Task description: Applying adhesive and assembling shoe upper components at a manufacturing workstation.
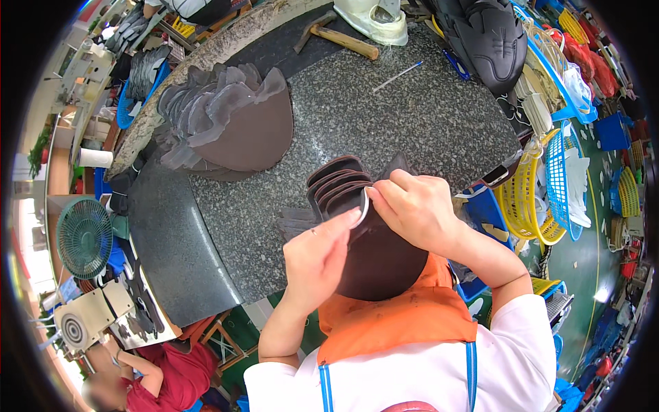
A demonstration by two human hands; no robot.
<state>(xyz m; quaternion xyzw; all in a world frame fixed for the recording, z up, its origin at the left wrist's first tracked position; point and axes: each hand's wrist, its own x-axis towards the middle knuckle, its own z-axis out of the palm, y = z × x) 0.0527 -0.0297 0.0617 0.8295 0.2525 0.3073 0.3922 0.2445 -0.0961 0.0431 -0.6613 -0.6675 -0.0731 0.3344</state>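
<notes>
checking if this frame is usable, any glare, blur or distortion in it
In the head view, the granite tabletop bows with fisheye distortion and the corners go black; also in the head view, glare spots the green floor, the left hand and right hand look fairly sharp.

At the centre of the frame, the right hand (420,209) pinched the top of a pale strip (364,208) while the left hand (316,259) touched its lower end with the thumb, beside a fanned stack (338,180). A dark pile (250,134) lay upper left, a hammer (347,43) top centre, a pen (398,77) below it rightward.
</notes>
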